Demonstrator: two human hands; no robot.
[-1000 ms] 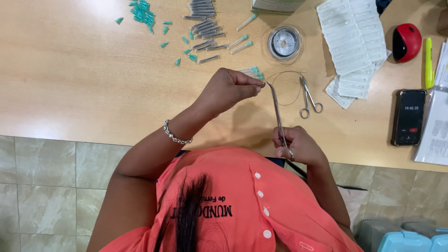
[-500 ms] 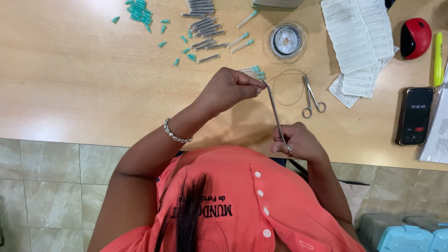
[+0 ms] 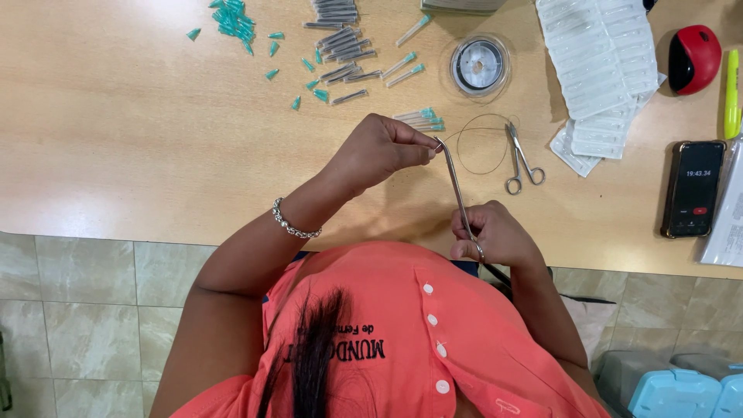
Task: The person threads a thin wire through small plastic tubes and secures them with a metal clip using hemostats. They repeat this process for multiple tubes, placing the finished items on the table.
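My left hand [image 3: 379, 151], with a beaded bracelet on its wrist, pinches something small at the bent tip of a long slim metal forceps [image 3: 457, 190]. My right hand [image 3: 495, 236] is closed around the forceps' handle end near the table edge. A thin wire [image 3: 481, 144] loops on the wooden table [image 3: 116, 139] from the tip toward small scissors [image 3: 522, 159]. Whether my left fingers hold the wire or the tip itself is hidden.
Beyond the hands lie a round clear wire spool [image 3: 480, 66], several teal-hubbed needles [image 3: 422, 118], loose teal caps [image 3: 232, 19] and short metal tubes [image 3: 344, 39]. White blister strips [image 3: 600, 62], a red round object [image 3: 694, 58], a yellow marker [image 3: 732, 93] and a phone [image 3: 693, 190] lie right.
The hands keep the same hold on the forceps. Only the view has drifted slightly.
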